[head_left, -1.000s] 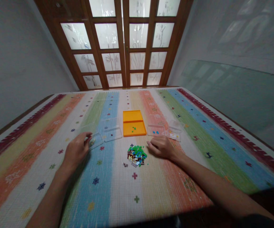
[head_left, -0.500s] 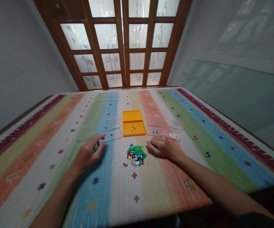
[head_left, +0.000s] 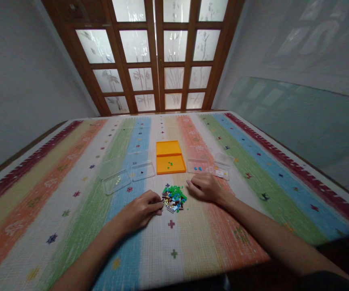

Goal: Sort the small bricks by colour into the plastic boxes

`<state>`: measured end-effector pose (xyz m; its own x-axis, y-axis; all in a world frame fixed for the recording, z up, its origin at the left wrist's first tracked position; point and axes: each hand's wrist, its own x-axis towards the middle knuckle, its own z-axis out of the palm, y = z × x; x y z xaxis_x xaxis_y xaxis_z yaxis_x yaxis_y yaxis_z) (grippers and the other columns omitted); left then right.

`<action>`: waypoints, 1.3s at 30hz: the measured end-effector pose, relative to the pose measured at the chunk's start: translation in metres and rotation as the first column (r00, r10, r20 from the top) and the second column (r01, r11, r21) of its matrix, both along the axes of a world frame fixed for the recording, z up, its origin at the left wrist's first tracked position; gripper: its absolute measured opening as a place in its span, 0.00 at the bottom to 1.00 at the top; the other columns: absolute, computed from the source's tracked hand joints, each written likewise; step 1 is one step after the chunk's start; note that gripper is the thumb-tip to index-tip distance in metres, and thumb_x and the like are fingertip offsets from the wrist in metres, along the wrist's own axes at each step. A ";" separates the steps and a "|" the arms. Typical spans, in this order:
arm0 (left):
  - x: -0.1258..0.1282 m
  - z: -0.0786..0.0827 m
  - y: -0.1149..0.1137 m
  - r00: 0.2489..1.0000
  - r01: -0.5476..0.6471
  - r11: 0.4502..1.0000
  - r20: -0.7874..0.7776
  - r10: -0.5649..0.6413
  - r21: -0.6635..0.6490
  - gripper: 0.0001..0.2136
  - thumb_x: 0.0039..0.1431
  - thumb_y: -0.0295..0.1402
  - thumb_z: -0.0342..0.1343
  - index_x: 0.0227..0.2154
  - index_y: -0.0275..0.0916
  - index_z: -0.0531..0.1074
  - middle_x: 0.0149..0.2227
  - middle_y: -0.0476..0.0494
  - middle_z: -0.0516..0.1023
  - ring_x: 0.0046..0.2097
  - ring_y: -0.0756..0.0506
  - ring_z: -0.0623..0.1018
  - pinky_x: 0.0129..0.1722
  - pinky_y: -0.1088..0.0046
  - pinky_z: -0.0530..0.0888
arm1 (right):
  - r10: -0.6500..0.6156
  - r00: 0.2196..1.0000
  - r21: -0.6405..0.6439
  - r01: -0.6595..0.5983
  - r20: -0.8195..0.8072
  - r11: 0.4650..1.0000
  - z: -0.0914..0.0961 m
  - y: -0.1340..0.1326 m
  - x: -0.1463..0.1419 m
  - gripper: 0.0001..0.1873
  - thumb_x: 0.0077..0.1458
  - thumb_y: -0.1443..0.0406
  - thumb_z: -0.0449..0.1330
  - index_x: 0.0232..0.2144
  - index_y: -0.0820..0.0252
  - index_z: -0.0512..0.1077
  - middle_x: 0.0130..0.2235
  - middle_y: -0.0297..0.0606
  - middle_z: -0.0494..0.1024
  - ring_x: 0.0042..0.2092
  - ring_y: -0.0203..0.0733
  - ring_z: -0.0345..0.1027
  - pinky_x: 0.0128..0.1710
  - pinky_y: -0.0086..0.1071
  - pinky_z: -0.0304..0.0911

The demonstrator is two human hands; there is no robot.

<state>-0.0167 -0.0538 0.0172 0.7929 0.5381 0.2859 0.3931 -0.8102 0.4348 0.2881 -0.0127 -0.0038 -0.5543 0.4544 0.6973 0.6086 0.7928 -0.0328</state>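
Observation:
A heap of small toy building bricks (head_left: 175, 197) in green, blue, brown, cream and grey lies on the striped tablecloth. My left hand (head_left: 146, 208) is at the heap's left edge, thumb and fingers pinched together. What sits in that pinch is hidden or too small to name. My right hand (head_left: 205, 188) rests on the cloth just right of the heap, fingers curled closed, with no brick showing at the fingertips. Beyond the heap lies an open orange case (head_left: 171, 171) with a few green bricks in its near half.
Left of the case are a clear box (head_left: 104, 186) with several pale bricks and another clear box (head_left: 144, 177) with one dark piece. To its right stand a clear box (head_left: 189, 166) holding two blue bricks and a clear box (head_left: 227, 177) with white and yellow pieces.
My left hand has moved right and nearer to me, from beside the left clear boxes to the heap's edge, and its fingers have closed. My right hand has stayed put.

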 end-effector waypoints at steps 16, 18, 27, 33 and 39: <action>0.005 0.000 -0.003 0.995 -0.011 0.994 -0.092 0.022 0.108 0.14 0.72 0.28 0.43 0.41 0.37 0.75 0.37 0.40 0.75 0.37 0.46 0.74 0.36 0.71 0.75 | -0.027 0.998 -0.040 0.029 0.055 0.999 -0.002 0.000 0.002 0.23 0.65 0.68 0.51 0.17 0.58 0.62 0.17 0.30 0.63 0.21 0.34 0.50 0.27 0.35 0.44; 0.002 0.002 -0.001 0.998 -0.025 0.994 -0.049 0.031 0.103 0.13 0.71 0.27 0.43 0.42 0.37 0.75 0.38 0.40 0.76 0.37 0.46 0.76 0.37 0.71 0.75 | -0.024 0.999 -0.040 0.026 0.041 0.999 -0.002 0.000 0.002 0.23 0.65 0.68 0.51 0.17 0.58 0.63 0.17 0.30 0.63 0.21 0.33 0.50 0.27 0.35 0.44; -0.027 0.038 0.040 0.914 -0.365 0.919 0.245 0.323 0.149 0.09 0.66 0.30 0.52 0.40 0.41 0.77 0.38 0.43 0.80 0.39 0.46 0.80 0.40 0.71 0.76 | 0.005 1.000 -0.046 -0.005 0.007 0.999 0.001 0.001 -0.001 0.23 0.65 0.68 0.50 0.16 0.59 0.63 0.17 0.31 0.63 0.21 0.33 0.49 0.27 0.35 0.43; -0.030 0.040 0.080 0.882 -0.455 0.886 0.184 0.435 0.085 0.10 0.62 0.35 0.52 0.34 0.40 0.79 0.36 0.42 0.81 0.38 0.44 0.80 0.41 0.67 0.76 | 0.022 1.000 -0.055 -0.022 -0.010 0.998 -0.001 0.001 -0.001 0.23 0.64 0.69 0.50 0.16 0.58 0.62 0.17 0.30 0.62 0.20 0.33 0.48 0.27 0.34 0.42; -0.023 0.029 0.100 0.875 -0.479 0.878 0.092 0.475 0.023 0.10 0.58 0.32 0.52 0.34 0.40 0.80 0.37 0.41 0.83 0.38 0.43 0.81 0.42 0.66 0.76 | 0.023 1.000 -0.027 -0.024 -0.020 0.999 -0.001 0.002 -0.003 0.23 0.64 0.69 0.50 0.16 0.59 0.62 0.16 0.30 0.63 0.20 0.32 0.48 0.27 0.34 0.43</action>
